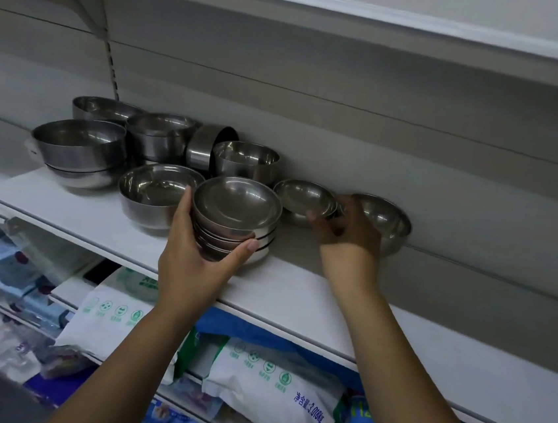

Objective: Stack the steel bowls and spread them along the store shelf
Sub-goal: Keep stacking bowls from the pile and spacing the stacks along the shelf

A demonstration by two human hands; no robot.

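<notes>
The right hand (348, 230) hides part of the far-right bowl (388, 219). Its fingers curl at the near rim of a shallow bowl (303, 196), but I cannot tell if they grip it. The left hand (194, 254) clamps the stack (236, 213), thumb on its near side and fingers on its left. The stack stands mouths-up, axis roughly upright, near the front edge of the shelf (296, 292). A tipped bowl (205, 145) lies on its side at the back. Open board stretches right of the bowls.
</notes>
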